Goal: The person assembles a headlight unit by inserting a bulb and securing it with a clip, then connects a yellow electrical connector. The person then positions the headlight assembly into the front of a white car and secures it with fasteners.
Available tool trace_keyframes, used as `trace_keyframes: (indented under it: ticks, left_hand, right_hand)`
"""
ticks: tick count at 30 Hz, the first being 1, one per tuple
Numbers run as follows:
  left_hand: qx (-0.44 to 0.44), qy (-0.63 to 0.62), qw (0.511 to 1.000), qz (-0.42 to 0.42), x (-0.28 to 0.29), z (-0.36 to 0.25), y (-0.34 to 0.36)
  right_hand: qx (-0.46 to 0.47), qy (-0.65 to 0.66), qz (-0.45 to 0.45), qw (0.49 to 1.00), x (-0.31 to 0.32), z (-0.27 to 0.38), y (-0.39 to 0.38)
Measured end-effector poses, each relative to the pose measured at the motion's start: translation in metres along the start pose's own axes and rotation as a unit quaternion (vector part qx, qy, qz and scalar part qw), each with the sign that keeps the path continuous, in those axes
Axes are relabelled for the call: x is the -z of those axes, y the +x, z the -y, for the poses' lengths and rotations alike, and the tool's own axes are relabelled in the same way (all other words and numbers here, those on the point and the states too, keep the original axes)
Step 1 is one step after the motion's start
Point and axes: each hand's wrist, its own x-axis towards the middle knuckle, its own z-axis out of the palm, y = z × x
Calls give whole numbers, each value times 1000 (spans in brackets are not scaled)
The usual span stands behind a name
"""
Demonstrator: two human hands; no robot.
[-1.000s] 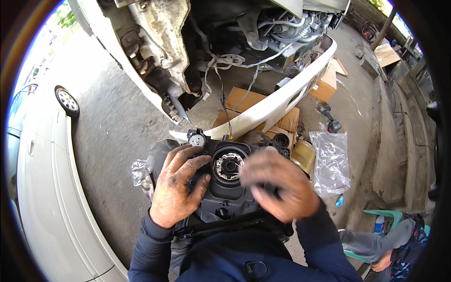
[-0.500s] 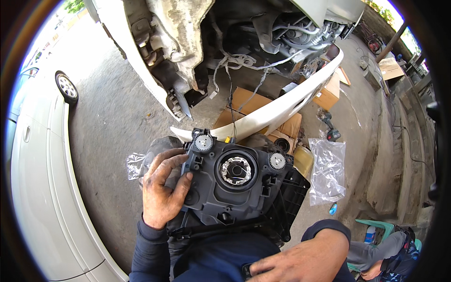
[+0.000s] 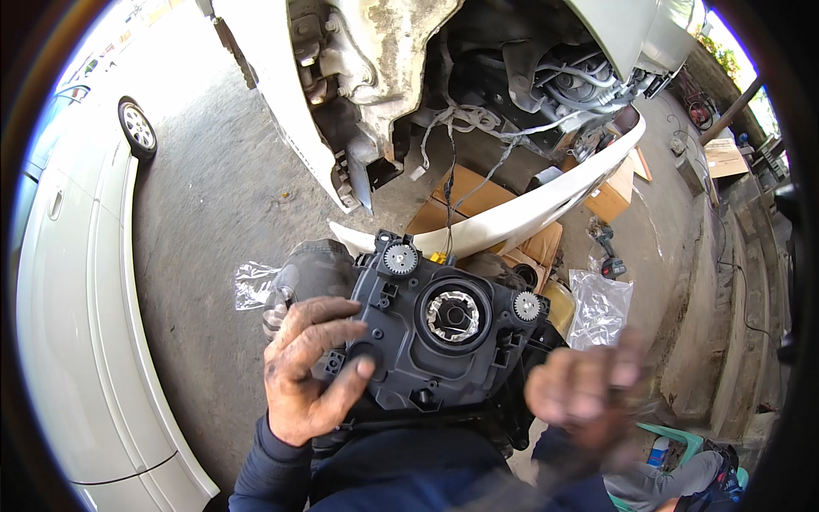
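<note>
A black headlight housing (image 3: 401,341) lies back-up across my lap. Its round opening (image 3: 452,316) has a silvery ring inside, with a white toothed adjuster wheel (image 3: 400,258) at the upper left and another adjuster wheel (image 3: 526,305) at the right. Against the housing's left edge is my left hand (image 3: 307,371), its fingers apart and its thumb over the black plastic. My right hand (image 3: 589,388) is raised off the housing's right side. Motion smears its fingers, and whether anything is in them cannot be made out.
Ahead stands a white car with its front stripped and wiring (image 3: 469,119) hanging down. A white bumper (image 3: 503,218) lies before it, over cardboard (image 3: 465,192). To the right are a cordless power tool (image 3: 607,252), a plastic bag (image 3: 600,307) and a seated person's leg (image 3: 653,485). Another car (image 3: 81,299) flanks the left.
My right hand has come up from my lap to beside the housing's right side. My left hand has slid lower along the edge, its fingers looser. The whole view has shifted slightly.
</note>
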Motion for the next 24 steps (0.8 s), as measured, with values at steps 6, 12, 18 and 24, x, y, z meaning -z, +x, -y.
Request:
trace_keyframes:
  ticks: [6,12,18,24]
  left_hand:
    - [-84,-47,988,120,5,-20,1]
    - [-100,68,985,122,0,-20,-8]
    - [-88,111,974,178,14,-26,-15]
    - [-69,120,961,238,17,-34,-16]
  right_hand:
    - [-120,-246,-49,960,4,-35,-38]
    - [-158,-234,-86,955,9,-49,-44]
    - [-149,-499,63,851,14,-30,-29]
    - [-182,-655,212,703,4,-24,-13]
